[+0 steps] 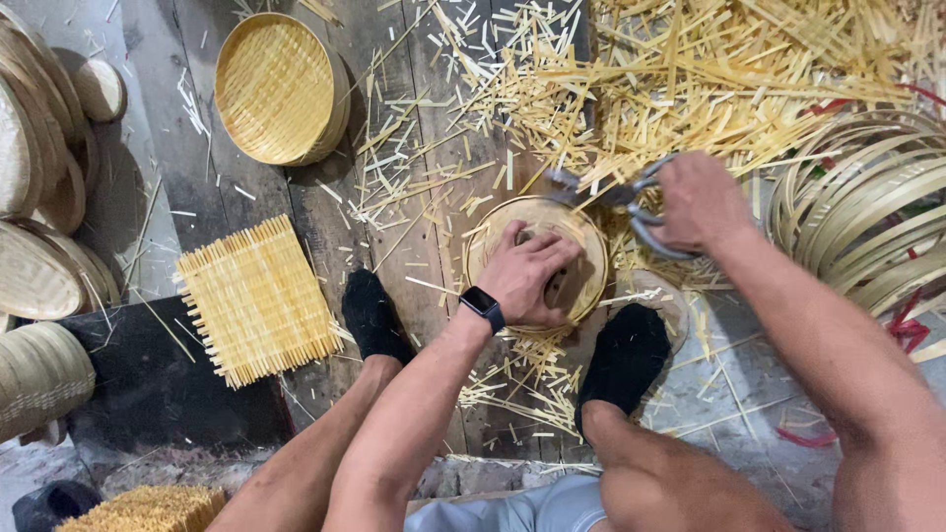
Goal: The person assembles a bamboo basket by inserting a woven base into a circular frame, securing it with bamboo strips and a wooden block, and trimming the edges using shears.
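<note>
bamboo offcuts (631,89) ahead, stacked hoops (857,212) right

The one screen in view is the small, dark, rectangular face of a black wristwatch (482,302) on the left wrist, between the two black-socked feet. No packages, labels or signs show.

two hands (527,271), one shears (631,202), one square mat (258,299)
</note>
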